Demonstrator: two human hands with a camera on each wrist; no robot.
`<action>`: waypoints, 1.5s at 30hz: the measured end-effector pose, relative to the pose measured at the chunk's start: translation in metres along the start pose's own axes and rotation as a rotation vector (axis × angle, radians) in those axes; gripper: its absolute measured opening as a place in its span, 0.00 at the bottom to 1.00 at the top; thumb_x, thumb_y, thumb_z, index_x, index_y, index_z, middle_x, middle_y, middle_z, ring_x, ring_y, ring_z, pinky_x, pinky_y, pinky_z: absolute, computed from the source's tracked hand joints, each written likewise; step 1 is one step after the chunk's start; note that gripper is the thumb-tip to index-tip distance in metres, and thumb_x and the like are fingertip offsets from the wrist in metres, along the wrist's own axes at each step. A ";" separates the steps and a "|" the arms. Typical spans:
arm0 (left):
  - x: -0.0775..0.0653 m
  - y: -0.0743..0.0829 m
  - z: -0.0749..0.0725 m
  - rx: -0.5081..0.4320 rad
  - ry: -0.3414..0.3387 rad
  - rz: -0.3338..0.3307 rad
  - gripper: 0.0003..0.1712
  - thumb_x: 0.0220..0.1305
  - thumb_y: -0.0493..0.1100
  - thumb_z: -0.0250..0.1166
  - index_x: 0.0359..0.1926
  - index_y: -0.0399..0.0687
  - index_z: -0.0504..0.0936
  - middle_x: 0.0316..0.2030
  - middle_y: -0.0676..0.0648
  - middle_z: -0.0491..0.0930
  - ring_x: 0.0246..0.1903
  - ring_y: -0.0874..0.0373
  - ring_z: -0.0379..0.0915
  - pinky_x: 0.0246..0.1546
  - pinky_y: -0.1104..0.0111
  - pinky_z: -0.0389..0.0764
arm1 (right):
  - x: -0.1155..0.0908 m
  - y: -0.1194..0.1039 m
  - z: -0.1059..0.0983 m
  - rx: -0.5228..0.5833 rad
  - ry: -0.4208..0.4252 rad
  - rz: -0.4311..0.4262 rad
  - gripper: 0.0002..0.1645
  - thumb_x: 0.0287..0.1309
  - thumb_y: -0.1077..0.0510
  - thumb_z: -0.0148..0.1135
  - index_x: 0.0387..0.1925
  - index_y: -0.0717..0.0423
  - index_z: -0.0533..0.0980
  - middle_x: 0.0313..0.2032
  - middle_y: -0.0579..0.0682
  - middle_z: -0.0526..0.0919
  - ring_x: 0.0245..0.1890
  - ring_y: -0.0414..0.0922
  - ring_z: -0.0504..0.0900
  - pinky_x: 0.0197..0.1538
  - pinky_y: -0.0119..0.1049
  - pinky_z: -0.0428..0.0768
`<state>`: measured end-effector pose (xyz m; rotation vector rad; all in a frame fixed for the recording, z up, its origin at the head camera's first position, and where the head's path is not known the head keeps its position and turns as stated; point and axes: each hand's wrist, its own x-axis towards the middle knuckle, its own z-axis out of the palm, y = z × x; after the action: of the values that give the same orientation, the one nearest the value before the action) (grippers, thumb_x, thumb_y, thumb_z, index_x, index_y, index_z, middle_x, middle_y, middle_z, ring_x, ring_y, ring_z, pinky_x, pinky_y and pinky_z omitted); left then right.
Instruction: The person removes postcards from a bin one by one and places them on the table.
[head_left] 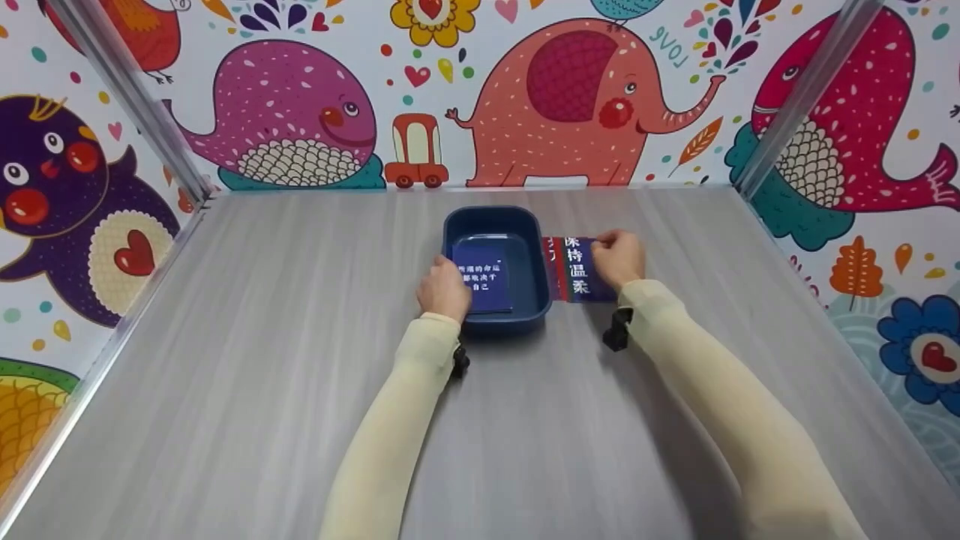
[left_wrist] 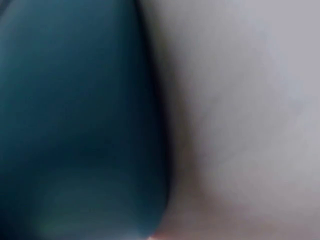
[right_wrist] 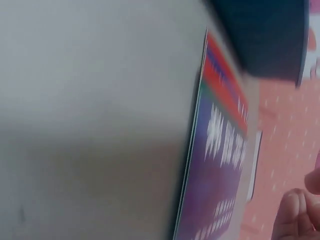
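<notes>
A deep blue rectangular tub (head_left: 545, 300) stands on the table, with a blue printed card (head_left: 487, 292) bearing white characters lying inside it. My left hand (head_left: 444, 289) grips the tub's left wall, fingers bent over the rim. In the left wrist view the tub's outer side (left_wrist: 85, 115) fills the left part, blurred. Flat on the table, right of the tub, lies a blue-and-red printed card (head_left: 577, 274) with large white characters. My right hand (head_left: 621, 259) hovers at its right end, fingers loosely bent; in the right wrist view, fingers (right_wrist: 295, 215) show apart from the card (right_wrist: 212, 165).
The grey wood-grain table (head_left: 300, 360) extends around the tub. Walls printed with cartoon animals, including an elephant (head_left: 562, 112), enclose the back and sides. Metal posts (head_left: 802, 90) stand at the back corners.
</notes>
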<state>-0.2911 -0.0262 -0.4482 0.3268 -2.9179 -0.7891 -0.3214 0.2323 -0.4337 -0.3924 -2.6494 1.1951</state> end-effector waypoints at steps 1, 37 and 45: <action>0.000 0.000 0.000 -0.003 -0.005 -0.003 0.25 0.63 0.37 0.64 0.59 0.31 0.72 0.48 0.36 0.85 0.46 0.39 0.84 0.47 0.49 0.83 | -0.002 -0.003 0.004 0.008 -0.009 -0.022 0.17 0.62 0.61 0.53 0.47 0.67 0.81 0.42 0.61 0.84 0.41 0.50 0.79 0.49 0.41 0.76; 0.002 -0.002 0.000 0.018 -0.006 -0.011 0.24 0.62 0.38 0.66 0.56 0.31 0.74 0.47 0.34 0.85 0.46 0.40 0.85 0.47 0.50 0.83 | -0.069 -0.075 0.076 -0.407 -0.496 -0.310 0.29 0.64 0.49 0.64 0.53 0.71 0.76 0.50 0.65 0.83 0.51 0.57 0.81 0.60 0.52 0.77; 0.002 -0.001 0.000 0.011 0.008 0.005 0.24 0.60 0.39 0.68 0.55 0.31 0.74 0.46 0.34 0.85 0.45 0.39 0.85 0.47 0.50 0.83 | -0.063 -0.080 0.080 -0.447 -0.543 -0.204 0.27 0.65 0.47 0.64 0.52 0.67 0.79 0.49 0.60 0.85 0.42 0.49 0.79 0.56 0.48 0.79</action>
<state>-0.2927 -0.0280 -0.4488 0.3222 -2.9152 -0.7699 -0.2978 0.1051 -0.4302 0.1728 -3.3227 0.7097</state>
